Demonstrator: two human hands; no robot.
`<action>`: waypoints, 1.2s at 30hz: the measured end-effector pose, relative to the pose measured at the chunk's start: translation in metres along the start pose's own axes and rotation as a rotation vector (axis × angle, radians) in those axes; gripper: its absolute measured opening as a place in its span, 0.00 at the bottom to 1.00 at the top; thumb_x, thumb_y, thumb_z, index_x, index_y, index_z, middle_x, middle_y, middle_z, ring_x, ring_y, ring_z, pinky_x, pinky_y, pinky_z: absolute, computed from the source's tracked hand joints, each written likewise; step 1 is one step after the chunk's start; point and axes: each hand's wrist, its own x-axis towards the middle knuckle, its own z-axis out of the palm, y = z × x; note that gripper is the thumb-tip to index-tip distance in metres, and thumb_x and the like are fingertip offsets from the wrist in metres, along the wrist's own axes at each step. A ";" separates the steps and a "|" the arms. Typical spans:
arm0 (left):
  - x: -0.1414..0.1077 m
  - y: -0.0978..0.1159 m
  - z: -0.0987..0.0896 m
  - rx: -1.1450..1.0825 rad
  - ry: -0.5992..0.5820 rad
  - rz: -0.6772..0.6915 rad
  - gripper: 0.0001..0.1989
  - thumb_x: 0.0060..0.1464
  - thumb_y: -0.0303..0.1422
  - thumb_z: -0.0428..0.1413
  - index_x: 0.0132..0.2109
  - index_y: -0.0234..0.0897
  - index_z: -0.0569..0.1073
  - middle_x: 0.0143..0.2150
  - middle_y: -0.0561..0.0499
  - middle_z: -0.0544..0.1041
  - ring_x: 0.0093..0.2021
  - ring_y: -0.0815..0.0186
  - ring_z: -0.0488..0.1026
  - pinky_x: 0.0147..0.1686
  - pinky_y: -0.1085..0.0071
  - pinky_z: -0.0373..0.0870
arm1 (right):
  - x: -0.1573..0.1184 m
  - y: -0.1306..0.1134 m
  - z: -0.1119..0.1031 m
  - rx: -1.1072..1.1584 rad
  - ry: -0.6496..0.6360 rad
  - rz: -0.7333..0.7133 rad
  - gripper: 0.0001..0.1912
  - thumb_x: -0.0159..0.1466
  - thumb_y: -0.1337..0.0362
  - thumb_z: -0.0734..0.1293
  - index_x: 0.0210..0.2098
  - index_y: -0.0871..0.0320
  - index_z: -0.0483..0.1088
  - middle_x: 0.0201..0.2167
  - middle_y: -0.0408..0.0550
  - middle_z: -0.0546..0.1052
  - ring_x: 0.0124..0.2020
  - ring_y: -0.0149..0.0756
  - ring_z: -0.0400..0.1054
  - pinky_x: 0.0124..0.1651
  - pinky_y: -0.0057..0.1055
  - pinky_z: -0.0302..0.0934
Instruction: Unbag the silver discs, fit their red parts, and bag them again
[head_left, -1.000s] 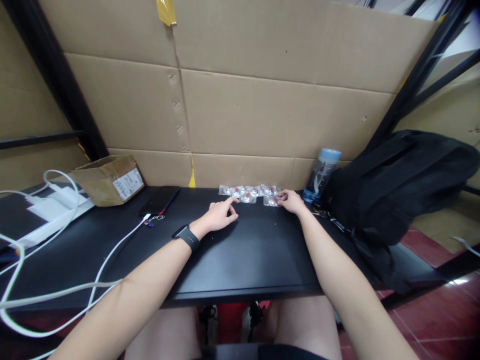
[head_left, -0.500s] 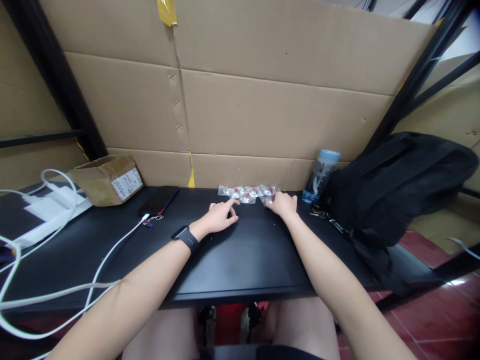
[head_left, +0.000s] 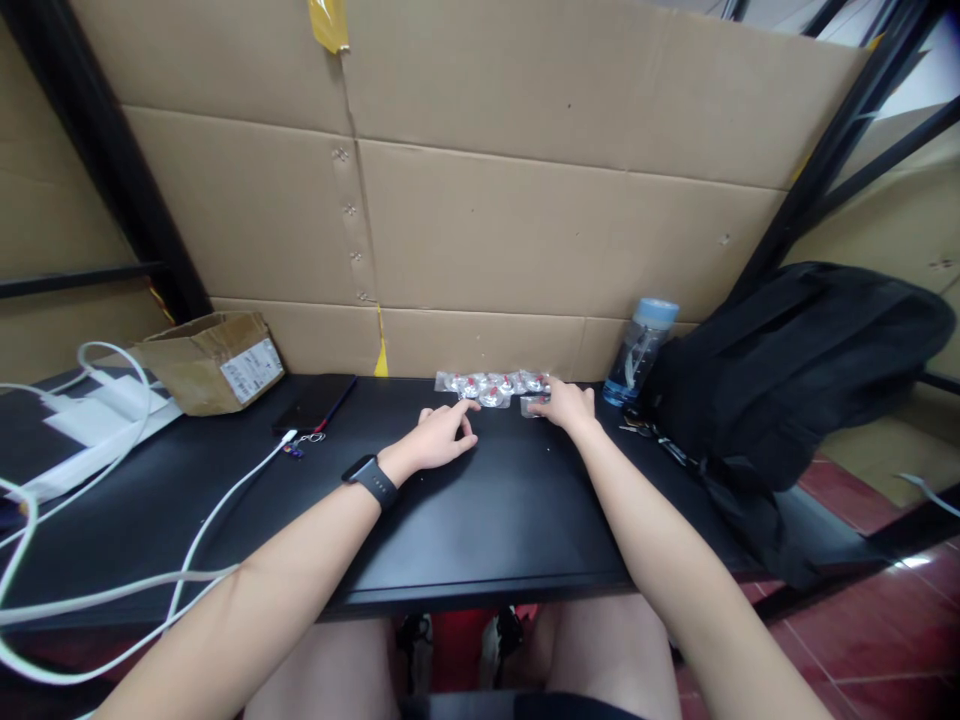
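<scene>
Several small clear plastic packets (head_left: 491,388) with silvery round contents and red marks lie in a row at the back of the black table. My left hand (head_left: 437,436) rests at the left part of the row, index finger stretched to a packet's near edge and thumb apart. At the right end, my right hand (head_left: 568,405) has its thumb and fingers on one clear packet (head_left: 534,406), just in front of the row. Those fingers partly cover that packet. A dark watch (head_left: 370,477) sits on my left wrist.
A cardboard wall (head_left: 480,230) stands behind the table. To the left are an open carton (head_left: 214,365), a dark phone (head_left: 311,403) and white cables (head_left: 217,520). A blue-capped bottle (head_left: 641,350) and a black backpack (head_left: 802,370) are on the right.
The packet at my right hand has shifted slightly towards me, and a gap now shows between it and the row. My left hand has hardly moved.
</scene>
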 end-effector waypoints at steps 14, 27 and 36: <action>0.000 0.000 0.002 0.003 -0.003 0.003 0.22 0.60 0.37 0.55 0.61 0.46 0.63 0.45 0.52 0.82 0.54 0.55 0.73 0.56 0.56 0.59 | 0.017 0.035 0.015 0.334 -0.104 -0.260 0.23 0.59 0.61 0.73 0.54 0.51 0.75 0.47 0.49 0.81 0.47 0.46 0.72 0.49 0.38 0.61; -0.001 -0.010 0.004 0.113 0.050 0.047 0.14 0.62 0.40 0.55 0.52 0.46 0.73 0.51 0.48 0.77 0.57 0.53 0.71 0.57 0.55 0.61 | 0.022 0.014 0.042 0.211 0.117 -0.311 0.18 0.70 0.61 0.61 0.59 0.50 0.69 0.60 0.54 0.72 0.59 0.50 0.63 0.56 0.47 0.53; -0.004 -0.044 -0.002 0.234 0.051 -0.164 0.24 0.66 0.45 0.47 0.62 0.38 0.69 0.66 0.37 0.68 0.64 0.49 0.68 0.62 0.54 0.63 | -0.007 0.020 0.029 0.208 0.048 -0.154 0.20 0.71 0.57 0.59 0.60 0.55 0.65 0.63 0.59 0.68 0.62 0.50 0.62 0.57 0.45 0.57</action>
